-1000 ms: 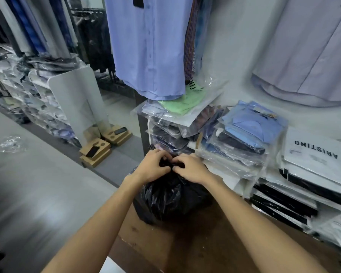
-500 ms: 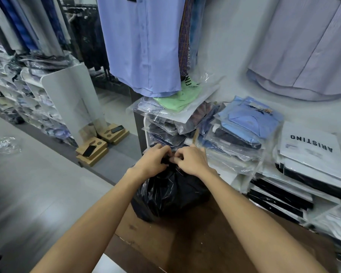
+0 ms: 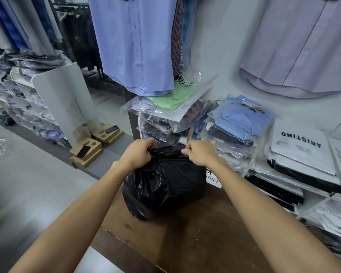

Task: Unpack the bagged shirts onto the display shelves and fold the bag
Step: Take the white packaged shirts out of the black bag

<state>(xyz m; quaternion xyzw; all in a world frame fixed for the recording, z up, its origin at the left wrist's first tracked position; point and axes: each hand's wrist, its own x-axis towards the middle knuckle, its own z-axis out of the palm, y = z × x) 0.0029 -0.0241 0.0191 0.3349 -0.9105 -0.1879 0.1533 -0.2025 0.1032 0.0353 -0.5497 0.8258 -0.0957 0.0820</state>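
Black plastic bunches under my left hand (image 3: 138, 154), which grips the near-left top of the bag (image 3: 165, 186); the full bag sits on the brown wooden counter (image 3: 195, 239). My right hand (image 3: 200, 153) pinches its top right edge, just before the stacked bagged shirts (image 3: 238, 125) on the display shelves (image 3: 311, 196).
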